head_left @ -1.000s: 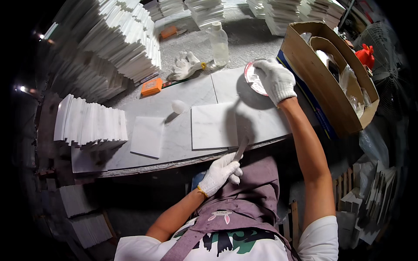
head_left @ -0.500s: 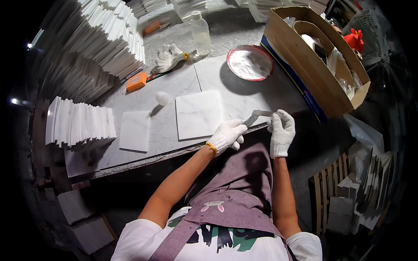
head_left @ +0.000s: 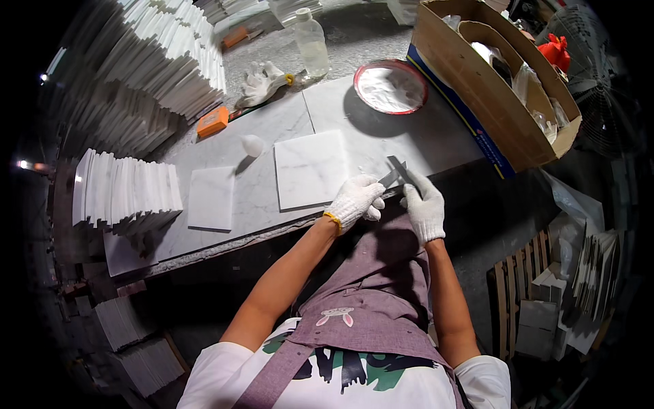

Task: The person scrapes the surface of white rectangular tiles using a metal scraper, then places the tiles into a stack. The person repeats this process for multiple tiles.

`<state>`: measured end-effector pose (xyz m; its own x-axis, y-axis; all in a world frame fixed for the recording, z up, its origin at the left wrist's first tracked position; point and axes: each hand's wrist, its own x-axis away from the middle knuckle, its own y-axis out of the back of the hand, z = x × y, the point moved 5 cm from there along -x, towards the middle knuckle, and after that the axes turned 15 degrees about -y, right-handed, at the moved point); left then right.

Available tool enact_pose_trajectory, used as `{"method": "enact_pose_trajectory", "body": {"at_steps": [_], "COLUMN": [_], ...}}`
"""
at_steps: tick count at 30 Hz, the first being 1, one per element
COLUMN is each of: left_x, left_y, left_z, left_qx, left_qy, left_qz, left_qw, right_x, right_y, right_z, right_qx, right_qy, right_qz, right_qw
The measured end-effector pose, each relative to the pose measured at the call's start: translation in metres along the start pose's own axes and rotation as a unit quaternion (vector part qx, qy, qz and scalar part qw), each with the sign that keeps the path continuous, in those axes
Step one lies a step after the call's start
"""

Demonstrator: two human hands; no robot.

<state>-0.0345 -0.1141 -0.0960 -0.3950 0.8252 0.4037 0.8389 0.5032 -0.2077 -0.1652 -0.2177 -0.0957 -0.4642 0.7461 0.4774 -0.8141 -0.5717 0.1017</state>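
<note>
Both my hands wear white knit gloves and meet at the table's front edge. My left hand (head_left: 355,200) is closed on a flat metal scraper blade (head_left: 389,180) pointing up to the right. My right hand (head_left: 424,206) grips a second metal scraper (head_left: 398,166), its blade slanting up to the left across the first one. Left of the blades lies a square white marble tile (head_left: 310,170). A smaller white tile (head_left: 210,199) rests further left, and a rounded white lump (head_left: 251,145) stands behind it. Beyond my hands, white paste (head_left: 390,88) fills a red-rimmed bowl (head_left: 396,112).
A stack of tiles (head_left: 126,189) stands at the table's left end, with tall tile piles (head_left: 163,54) behind. At the back are an orange-cased tool (head_left: 212,123), a spare glove (head_left: 262,85) and a bottle (head_left: 311,44). An open cardboard box (head_left: 504,116) occupies the right; a fan (head_left: 599,88) is beyond.
My right hand has moved left and down, turning its scraper from nearly level to a steep slant across the left one. The left hand stays nearly in place. The whole view has shifted slightly.
</note>
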Motion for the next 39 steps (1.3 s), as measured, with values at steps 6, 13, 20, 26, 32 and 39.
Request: {"method": "enact_pose_trajectory", "body": {"at_steps": [6, 13, 20, 26, 32, 39], "left_x": [-0.003, -0.001, -0.003, -0.004, -0.008, -0.007], "left_y": [0.0, 0.0, 0.0, 0.0, 0.002, -0.002], "left_z": [0.003, 0.0, -0.001, 0.001, 0.003, 0.002], "left_qx": [0.021, 0.013, 0.046, 0.029, -0.019, 0.038], "left_qy": [-0.005, -0.023, -0.014, -0.019, -0.02, -0.016], "left_qz": [0.003, -0.025, -0.003, 0.001, -0.009, -0.009], "left_qw": [1.0, 0.999, 0.999, 0.999, 1.0, 0.999], "right_x": [0.023, -0.001, 0.016, 0.019, 0.021, 0.01], "right_y": [-0.02, -0.01, -0.022, -0.029, -0.037, -0.029], "right_z": [0.002, -0.009, -0.006, -0.011, -0.017, -0.003], "right_qx": [-0.007, -0.043, 0.006, -0.031, 0.007, 0.068], "right_qy": [0.001, -0.018, -0.058, -0.054, 0.034, 0.075], "right_qz": [0.027, -0.033, 0.013, 0.026, 0.009, -0.005], "right_qw": [1.0, 0.998, 0.998, 0.998, 0.999, 0.995]}}
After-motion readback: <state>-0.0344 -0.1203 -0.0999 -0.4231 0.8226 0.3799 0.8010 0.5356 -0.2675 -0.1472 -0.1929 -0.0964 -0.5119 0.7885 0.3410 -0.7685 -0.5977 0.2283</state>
